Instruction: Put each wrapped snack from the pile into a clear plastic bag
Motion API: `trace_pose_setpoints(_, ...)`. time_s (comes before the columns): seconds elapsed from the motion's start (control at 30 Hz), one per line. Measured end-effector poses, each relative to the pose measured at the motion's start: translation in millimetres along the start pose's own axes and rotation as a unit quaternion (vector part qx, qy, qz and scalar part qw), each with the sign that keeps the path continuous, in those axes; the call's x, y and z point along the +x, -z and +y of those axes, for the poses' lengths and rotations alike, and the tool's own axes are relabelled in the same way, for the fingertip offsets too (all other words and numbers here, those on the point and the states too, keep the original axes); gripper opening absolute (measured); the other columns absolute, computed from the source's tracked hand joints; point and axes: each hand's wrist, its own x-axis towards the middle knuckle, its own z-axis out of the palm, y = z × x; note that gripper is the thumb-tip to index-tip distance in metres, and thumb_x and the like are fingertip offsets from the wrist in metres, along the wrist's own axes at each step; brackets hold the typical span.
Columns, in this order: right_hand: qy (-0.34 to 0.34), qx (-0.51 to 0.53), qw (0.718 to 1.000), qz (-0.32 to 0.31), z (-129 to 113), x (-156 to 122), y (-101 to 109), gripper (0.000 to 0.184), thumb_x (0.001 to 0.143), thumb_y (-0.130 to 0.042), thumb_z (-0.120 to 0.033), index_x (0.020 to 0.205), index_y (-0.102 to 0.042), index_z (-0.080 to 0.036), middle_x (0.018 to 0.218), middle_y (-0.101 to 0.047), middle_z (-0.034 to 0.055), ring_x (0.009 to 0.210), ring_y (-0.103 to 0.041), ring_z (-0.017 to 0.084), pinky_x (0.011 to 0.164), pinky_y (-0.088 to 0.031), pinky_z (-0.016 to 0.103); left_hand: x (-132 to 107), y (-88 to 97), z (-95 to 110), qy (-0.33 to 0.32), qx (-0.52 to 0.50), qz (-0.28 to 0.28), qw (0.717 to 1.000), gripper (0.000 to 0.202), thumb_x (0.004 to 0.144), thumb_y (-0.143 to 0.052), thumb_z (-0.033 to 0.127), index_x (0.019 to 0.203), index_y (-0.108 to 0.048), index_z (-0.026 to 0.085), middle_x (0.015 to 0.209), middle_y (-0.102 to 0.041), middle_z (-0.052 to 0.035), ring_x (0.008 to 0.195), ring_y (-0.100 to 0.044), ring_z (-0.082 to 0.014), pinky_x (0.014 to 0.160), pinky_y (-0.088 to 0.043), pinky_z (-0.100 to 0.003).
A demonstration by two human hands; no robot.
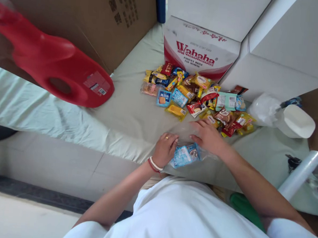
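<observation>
A clear plastic bag (184, 132) lies at the front of the cloth-covered surface, with light-blue snack packets (186, 155) inside it. My left hand (165, 148) has its fingers curled closed on the bag's left side. Over the bag's right side is my right hand (207, 136), fingers stretched forward and thumb apart, touching the film near the opening. Just beyond it spreads a pile of small wrapped snacks (181, 97) in yellow, red, brown and blue. A yellow packet (176, 110) lies at the pile's near edge.
A red jug (62, 61) stands at the left by a brown carton (100, 28). Behind the pile is a Wahaha water box (196, 51) beside white boxes (282, 66). To the right are a white plastic container (296, 122), a crumpled bag (264, 109) and a film roll (300, 176).
</observation>
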Motion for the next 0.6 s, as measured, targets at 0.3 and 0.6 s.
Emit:
trace_pose_setpoints(0.3, 0.074, 0.003, 0.989, -0.131, -11.5, 50.1, -8.9, 0.016, 0.093, -0.061, -0.015, 0.099, -0.076, -0.014, 0.091, -0.071, 0.0100, 0.096, -0.060, 0.023, 0.084, -0.043, 0.031, -38.2, 8.9, -13.4, 0.040, 0.076, -0.018, 0.996, 0.076, 0.087, -0.061, 0.042, 0.153, -0.034, 0.016, 0.146, -0.050, -0.0216, 0.133, -0.048, -0.0369, 0.109, -0.039, -0.053)
trace_pose_setpoints(0.6, 0.211, -0.057, 0.965, -0.145, -40.0, -47.7, -15.6, 0.034, 0.095, -0.057, -0.013, 0.125, -0.071, -0.023, 0.095, -0.063, 0.0093, 0.093, -0.052, 0.024, 0.080, -0.041, 0.034, -17.9, 14.3, -14.4, 0.098, 0.071, -0.058, 0.991, 0.020, 0.085, -0.065, 0.039, 0.095, -0.070, 0.022, 0.111, -0.066, -0.0118, 0.107, -0.056, -0.0322, 0.091, -0.045, -0.047)
